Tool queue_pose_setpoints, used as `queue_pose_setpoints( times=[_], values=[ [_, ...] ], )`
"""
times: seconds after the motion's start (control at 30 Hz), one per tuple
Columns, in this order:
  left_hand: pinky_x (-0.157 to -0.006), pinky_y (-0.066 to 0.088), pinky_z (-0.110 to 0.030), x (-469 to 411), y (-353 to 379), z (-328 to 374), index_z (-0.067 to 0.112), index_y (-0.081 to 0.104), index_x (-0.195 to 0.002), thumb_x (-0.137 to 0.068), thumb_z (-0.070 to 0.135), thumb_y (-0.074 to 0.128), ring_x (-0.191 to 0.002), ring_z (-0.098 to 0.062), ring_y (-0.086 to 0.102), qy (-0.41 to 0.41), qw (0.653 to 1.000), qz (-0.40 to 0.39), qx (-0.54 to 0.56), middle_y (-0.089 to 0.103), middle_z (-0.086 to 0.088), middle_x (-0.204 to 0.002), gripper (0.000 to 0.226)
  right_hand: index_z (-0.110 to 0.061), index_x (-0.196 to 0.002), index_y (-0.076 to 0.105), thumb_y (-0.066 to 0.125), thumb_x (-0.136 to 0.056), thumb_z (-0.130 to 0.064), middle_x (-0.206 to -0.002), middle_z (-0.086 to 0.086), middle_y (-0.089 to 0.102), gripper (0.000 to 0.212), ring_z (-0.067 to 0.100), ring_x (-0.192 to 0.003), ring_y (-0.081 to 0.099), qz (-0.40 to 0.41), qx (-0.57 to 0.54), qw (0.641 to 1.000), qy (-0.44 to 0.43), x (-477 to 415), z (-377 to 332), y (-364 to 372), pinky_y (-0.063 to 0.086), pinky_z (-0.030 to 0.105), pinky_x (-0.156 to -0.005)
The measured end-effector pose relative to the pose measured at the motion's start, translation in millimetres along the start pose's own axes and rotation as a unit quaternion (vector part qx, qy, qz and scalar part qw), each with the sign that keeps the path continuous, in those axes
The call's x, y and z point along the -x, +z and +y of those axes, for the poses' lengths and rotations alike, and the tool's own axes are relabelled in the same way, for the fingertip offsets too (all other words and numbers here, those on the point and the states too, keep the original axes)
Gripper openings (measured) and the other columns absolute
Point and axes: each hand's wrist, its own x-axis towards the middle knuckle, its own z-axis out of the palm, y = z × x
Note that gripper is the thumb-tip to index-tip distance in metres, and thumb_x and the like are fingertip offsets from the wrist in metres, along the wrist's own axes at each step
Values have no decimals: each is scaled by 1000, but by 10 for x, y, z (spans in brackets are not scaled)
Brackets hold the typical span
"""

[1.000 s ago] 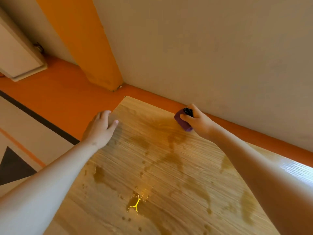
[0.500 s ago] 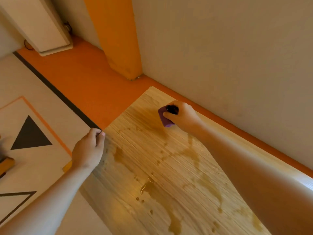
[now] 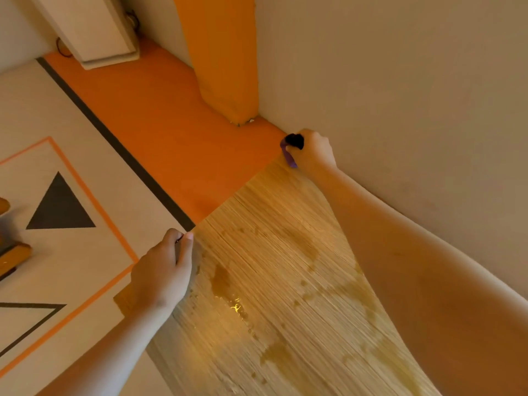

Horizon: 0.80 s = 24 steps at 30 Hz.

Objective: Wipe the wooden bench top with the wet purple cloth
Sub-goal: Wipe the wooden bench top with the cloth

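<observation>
While the purple cloth (image 3: pixel 289 156) lay bunched at the far corner of the tabletop (image 3: pixel 271 207), right where the wood met the wall (image 3: pixel 400 81), only a small fold of it showed, sticking out from the right hand (image 3: pixel 313 151). That hand was closed in a fist round the cloth, its back close to the wall. A dark spot showed at the top of the fist; what it was could not be told. The right forearm stretched along the wall side of the tabletop.

Darker wet patches (image 3: pixel 304 242) spread over the pale grained wood between the two arms, and a small bead of water (image 3: pixel 236 307) glinted near the middle. At the near left corner the left hand (image 3: pixel 163 270) gripped the edge of the tabletop, fingers curled over the rim and thumb lying on top.

Beyond the tabletop an orange strip of floor (image 3: pixel 160 124) ran along the wall, with an orange pillar (image 3: pixel 223 52) rising from it just past the cloth. A dark line (image 3: pixel 114 144) bordered the strip, and the pale floor beside it bore a black triangle (image 3: pixel 60 207). A white cabinet (image 3: pixel 94 27) stood at the far left.
</observation>
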Motion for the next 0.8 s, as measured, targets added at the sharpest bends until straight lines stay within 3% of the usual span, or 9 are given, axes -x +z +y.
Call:
queue_pose_setpoints(
  times=[0.13,0.2,0.3,0.4,0.5,0.63,0.7,0.8],
  values=[
    [-40,24,-22,3,-5,-7,18,53,-86,-97,44,30,-41,-12,46,-4,1000,-9,-2,48,6,-46,36,-19,-90,64,56,-92,-18,-91,1,71,9,16,-82,66,-14,-10,999,-33,37,-42,54,57,33,-75],
    [-40,24,-22,9,-12,12,18,53,-83,-96,45,29,-41,-11,46,-2,1000,-11,1,47,6,-47,38,-21,-94,65,57,-93,-20,-83,-5,69,8,9,-74,65,-74,-16,995,-58,124,-77,74,55,24,-67],
    [-41,23,-21,16,-25,27,18,51,-80,-94,46,28,-41,-11,45,-4,1000,-8,4,47,7,-48,39,-20,-101,64,59,-92,-23,-89,-8,64,11,7,-79,59,-156,90,972,-148,277,-175,177,44,16,-60],
    [-41,25,-22,6,-20,11,17,53,-81,-97,43,33,-43,-12,47,-6,1000,-12,-1,49,6,-49,36,-16,-101,65,58,-91,-22,-97,-3,66,13,12,-86,60,-120,106,976,-150,198,-87,101,50,26,-71],
    [-40,34,-24,3,-5,15,18,53,-79,-97,41,39,-45,-14,50,-9,1000,-24,-4,52,5,-52,33,-12,-87,62,54,-91,-13,-83,-1,64,9,12,-71,58,-27,107,992,-69,53,50,-153,46,23,-60],
    [-42,41,-28,-4,-21,17,18,53,-75,-97,42,38,-45,-15,51,-10,1000,-26,-5,53,4,-52,36,-8,-85,67,52,-84,-3,-90,4,61,15,22,-74,60,31,125,991,-35,-7,66,-117,48,29,-59],
    [-42,40,-28,4,-22,20,18,53,-74,-98,41,39,-44,-15,50,-9,1000,-23,-7,53,4,-51,36,-14,-84,66,55,-87,-9,-96,3,65,12,21,-80,64,19,102,993,-58,76,38,47,55,32,-68],
    [-42,39,-28,-3,-5,31,18,54,-72,-98,41,39,-44,-16,50,-5,1000,-19,-10,53,3,-50,37,-25,-79,62,58,-90,-11,-107,0,66,18,14,-90,66,-70,54,990,-111,419,-123,320,57,27,-73]
  ],
)
